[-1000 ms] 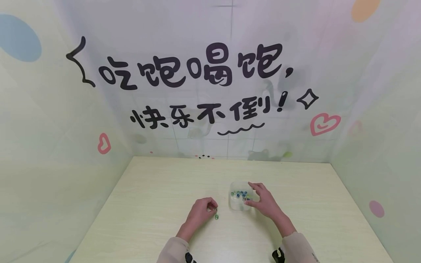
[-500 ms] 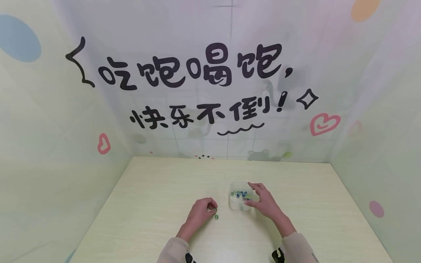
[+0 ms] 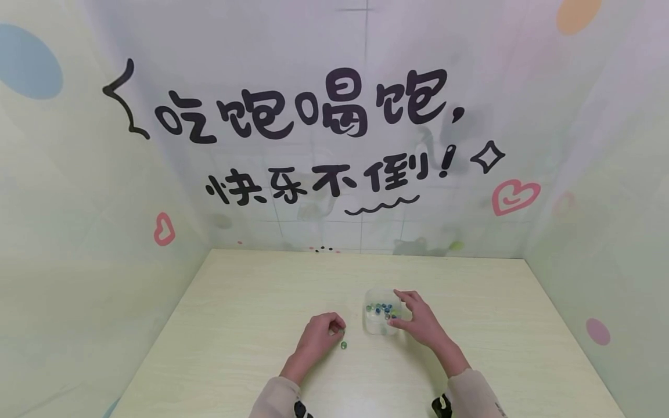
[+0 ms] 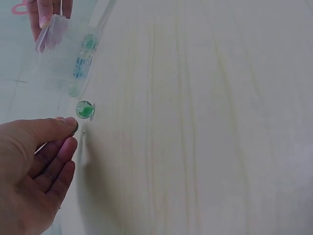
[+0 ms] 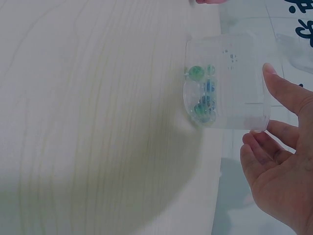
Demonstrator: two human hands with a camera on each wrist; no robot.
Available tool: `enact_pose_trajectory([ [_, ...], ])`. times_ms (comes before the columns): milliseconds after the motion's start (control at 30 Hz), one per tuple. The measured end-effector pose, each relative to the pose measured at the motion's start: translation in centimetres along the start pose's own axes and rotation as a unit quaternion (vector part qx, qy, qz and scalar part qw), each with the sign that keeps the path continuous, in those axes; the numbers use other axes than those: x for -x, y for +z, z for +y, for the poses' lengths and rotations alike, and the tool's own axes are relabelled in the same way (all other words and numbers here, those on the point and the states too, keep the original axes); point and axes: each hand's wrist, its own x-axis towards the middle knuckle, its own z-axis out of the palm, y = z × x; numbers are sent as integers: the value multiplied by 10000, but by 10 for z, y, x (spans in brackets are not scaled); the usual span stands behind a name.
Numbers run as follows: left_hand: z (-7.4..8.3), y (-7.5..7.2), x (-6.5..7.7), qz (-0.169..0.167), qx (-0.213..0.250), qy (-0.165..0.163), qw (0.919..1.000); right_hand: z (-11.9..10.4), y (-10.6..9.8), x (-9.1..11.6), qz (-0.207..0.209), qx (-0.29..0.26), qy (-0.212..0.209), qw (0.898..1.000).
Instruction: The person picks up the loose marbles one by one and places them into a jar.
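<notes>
My left hand [image 3: 317,338] is low over the table, its thumb and index finger pinching a small dark-green marble [image 4: 75,128], mostly hidden by the fingertips. A clear green marble [image 3: 344,345] lies on the table just beside those fingers. To the right stands a clear square plastic box [image 3: 372,328], upright and uncovered, with several blue and green marbles [image 5: 204,100] on its bottom. Its right side is gripped near the rim by my right hand [image 3: 422,325], with the thumb on the near side and the fingers on the far side.
A pale wood-grain table [image 3: 251,302] carries everything. Its back edge meets a printed fabric backdrop [image 3: 334,232] with large black characters, and similar fabric walls [image 3: 590,244] rise at both sides.
</notes>
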Motion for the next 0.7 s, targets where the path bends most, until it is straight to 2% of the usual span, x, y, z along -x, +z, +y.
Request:
enact_pose_trajectory([
  [467,12,-7,-7,145,-99,189,9997,1,1,-1,43,85,-46,9999],
  [700,22,-9,-14,68,-72,148,9998,3,1,-2,66,144,-145,9998],
])
